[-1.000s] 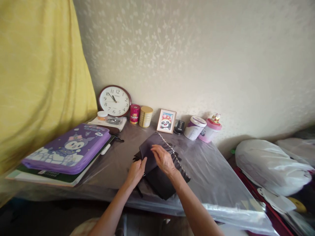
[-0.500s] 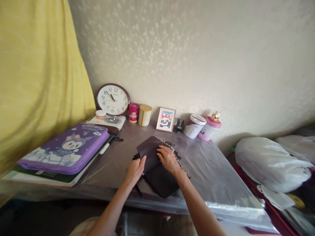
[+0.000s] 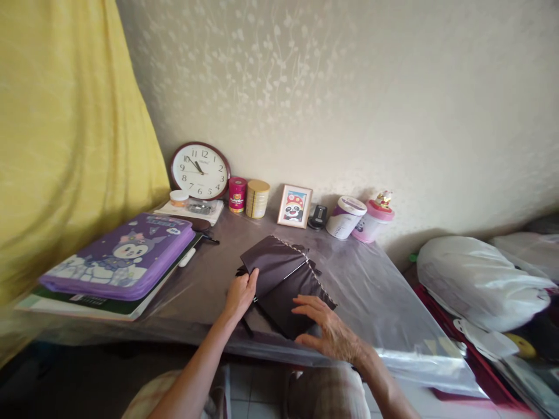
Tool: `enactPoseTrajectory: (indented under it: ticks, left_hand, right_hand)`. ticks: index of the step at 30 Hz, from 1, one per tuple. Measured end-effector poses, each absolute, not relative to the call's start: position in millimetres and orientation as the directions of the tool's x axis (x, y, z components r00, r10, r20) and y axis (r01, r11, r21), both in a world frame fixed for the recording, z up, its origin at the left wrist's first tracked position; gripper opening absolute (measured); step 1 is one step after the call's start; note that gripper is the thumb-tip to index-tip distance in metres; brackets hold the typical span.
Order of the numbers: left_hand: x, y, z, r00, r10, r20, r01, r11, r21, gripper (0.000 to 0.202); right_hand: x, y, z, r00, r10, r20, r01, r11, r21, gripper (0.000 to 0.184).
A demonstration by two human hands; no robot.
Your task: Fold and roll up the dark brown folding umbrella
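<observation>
Nearest, 2 rounded knees in pale plaid cloth trousers (image 3: pixel 325 390) show below the edge of the counter (image 3: pixel 367 291), which is covered with a grey cloth under clear plastic sheeting. The bare right hand (image 3: pixel 329 330) is spread, thumb and fingers apart, over the near right panel of a dark purplish-black folded fabric umbrella (image 3: pixel 273 262); from this angle I can't tell whether the fingertips touch it. The bare left hand (image 3: pixel 240 295) grips the umbrella's left edge, thumb on top. The umbrella lies at the middle of the counter's near side, a black-and-white striped edging running down its right side.

To the left, a purple rectangular zip case (image 3: pixel 122 256) with a cartoon print rests on a dark green flat book (image 3: pixel 117 308), beside a slim white plastic pen (image 3: pixel 187 258).

Farther back, along the pale patterned wall (image 3: pixel 305 87), stand a white oval clock (image 3: pixel 201 170) with a dark red rim, a crimson cylindrical can (image 3: pixel 237 195), a yellow-lidded round tin (image 3: pixel 257 201), a pale rectangular frame (image 3: pixel 294 206) holding a panda picture, a white-and-purple round tub (image 3: pixel 345 221) and a pink-lidded clear jar (image 3: pixel 371 224).
</observation>
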State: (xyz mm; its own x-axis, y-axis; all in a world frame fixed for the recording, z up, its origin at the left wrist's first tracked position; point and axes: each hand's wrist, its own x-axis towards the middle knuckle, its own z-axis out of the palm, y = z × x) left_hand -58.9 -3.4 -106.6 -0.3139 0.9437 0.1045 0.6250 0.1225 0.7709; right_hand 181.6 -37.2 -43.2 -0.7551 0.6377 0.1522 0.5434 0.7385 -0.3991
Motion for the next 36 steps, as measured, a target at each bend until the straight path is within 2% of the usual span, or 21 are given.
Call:
enactPoseTrajectory:
  ticks: [4, 9, 21, 29, 36]
  left_hand:
    - [-59, -4, -107, -0.316, 0.942, 0.116, 0.627, 0.116, 0.770, 0.052]
    - [-59, -4, -108, -0.321, 0.939, 0.121, 0.625, 0.113, 0.773, 0.053]
    - [-59, -6, -108, -0.338, 0.931, 0.135, 0.622, 0.113, 0.775, 0.054]
    - [-58, -7, -109, -0.335, 0.928, 0.163, 0.641, 0.098, 0.761, 0.053]
    - [-57, -9, -107, -0.316, 0.933, 0.173, 0.647, 0.078, 0.758, 0.052]
  right_hand:
    - [184, -47, -49, -0.754, 0.644, 0.127, 0.573, 0.740, -0.352, 0.046]
    - [186, -43, -60, -0.726, 0.663, 0.180, 0.599, 0.739, -0.308, 0.037]
    - [188, -36, -64, -0.669, 0.679, 0.302, 0.620, 0.734, -0.276, 0.034]
    - [199, -30, -70, -0.593, 0.706, 0.388, 0.687, 0.695, -0.214, 0.034]
    - [204, -26, -61, -0.582, 0.705, 0.406, 0.731, 0.672, -0.117, 0.025]
